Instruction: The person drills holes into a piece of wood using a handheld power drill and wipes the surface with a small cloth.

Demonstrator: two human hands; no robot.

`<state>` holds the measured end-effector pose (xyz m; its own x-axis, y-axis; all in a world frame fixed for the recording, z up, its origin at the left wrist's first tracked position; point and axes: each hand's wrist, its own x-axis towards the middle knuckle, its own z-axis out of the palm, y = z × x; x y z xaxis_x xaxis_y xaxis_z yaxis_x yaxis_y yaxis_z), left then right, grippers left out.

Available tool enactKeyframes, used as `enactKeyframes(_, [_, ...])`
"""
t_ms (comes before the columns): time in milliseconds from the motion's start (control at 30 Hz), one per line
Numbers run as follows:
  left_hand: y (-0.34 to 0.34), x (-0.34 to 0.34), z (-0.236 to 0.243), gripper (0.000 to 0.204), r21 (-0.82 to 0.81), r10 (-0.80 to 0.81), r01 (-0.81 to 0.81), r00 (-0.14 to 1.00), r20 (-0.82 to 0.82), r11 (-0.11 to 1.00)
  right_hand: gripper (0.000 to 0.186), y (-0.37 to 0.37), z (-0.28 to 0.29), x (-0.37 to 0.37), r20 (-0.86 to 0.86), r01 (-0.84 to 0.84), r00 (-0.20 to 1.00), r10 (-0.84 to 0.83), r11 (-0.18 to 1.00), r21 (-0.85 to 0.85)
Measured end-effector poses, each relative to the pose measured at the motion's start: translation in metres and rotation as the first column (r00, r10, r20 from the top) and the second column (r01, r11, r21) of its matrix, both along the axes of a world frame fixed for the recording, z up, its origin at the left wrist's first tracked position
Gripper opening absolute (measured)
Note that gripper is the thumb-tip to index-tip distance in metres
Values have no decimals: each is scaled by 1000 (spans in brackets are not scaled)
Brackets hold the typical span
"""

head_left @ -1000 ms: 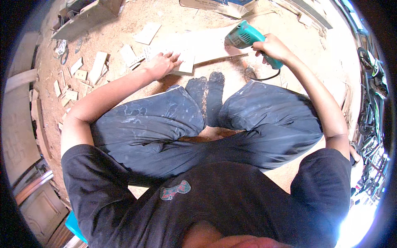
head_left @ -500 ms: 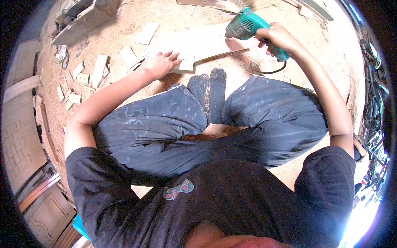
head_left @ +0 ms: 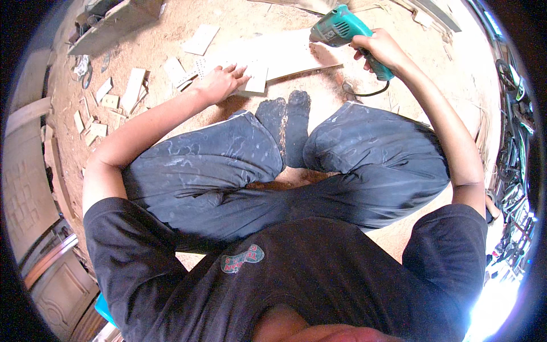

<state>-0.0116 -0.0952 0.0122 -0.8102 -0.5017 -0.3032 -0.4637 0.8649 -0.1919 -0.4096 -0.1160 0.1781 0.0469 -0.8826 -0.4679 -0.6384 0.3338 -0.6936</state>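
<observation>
My right hand (head_left: 377,50) is wrapped round the handle of a teal power drill (head_left: 342,27), whose cord drops from the handle's base. The drill's dark nose points left, over the far right part of a long pale board (head_left: 290,54). Glare washes out this area, so I cannot tell whether a bit touches the wood. My left hand (head_left: 224,82) lies with fingers stretched and apart on pale wood at the board's near left end. A smaller pale piece (head_left: 258,81) sticks out beside its fingertips.
Loose wood offcuts (head_left: 134,91) lie on the dusty floor at left, and another flat piece (head_left: 201,40) lies beyond my left hand. My feet (head_left: 297,108) are just short of the board. Carved panels (head_left: 60,290) line the left; bicycles (head_left: 515,114) stand at right.
The whole view has shifted slightly, moving the scene a little up and left. Both hands keep the same pose, one on the wood and one round the drill.
</observation>
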Motion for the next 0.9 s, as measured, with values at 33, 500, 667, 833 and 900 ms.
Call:
enactKeyframes(33, [-1, 0, -1, 57, 2, -1, 1, 1000, 3, 1000, 35, 0, -2, 0, 2, 0, 1000, 0, 1000, -4])
enactKeyframes(500, [4, -4, 7, 56, 55, 61, -64, 996, 59, 996, 31, 1, -4, 1, 34, 25, 999, -25, 1000, 13])
enactKeyframes(667, [4, -4, 5, 55, 56, 61, -63, 997, 51, 996, 32, 3, -3, 4, 11, 15, 1000, -15, 1000, 18])
enactKeyframes(833, [3, -2, 0, 55, 54, 54, -56, 998, 39, 997, 33, 1, -12, -1, 8, -5, 1000, 5, 1000, -5])
enactKeyframes(900, [4, -1, 0, 55, 56, 51, -53, 998, 38, 997, 33, 1, -11, 1, 8, 6, 1000, -6, 1000, 4])
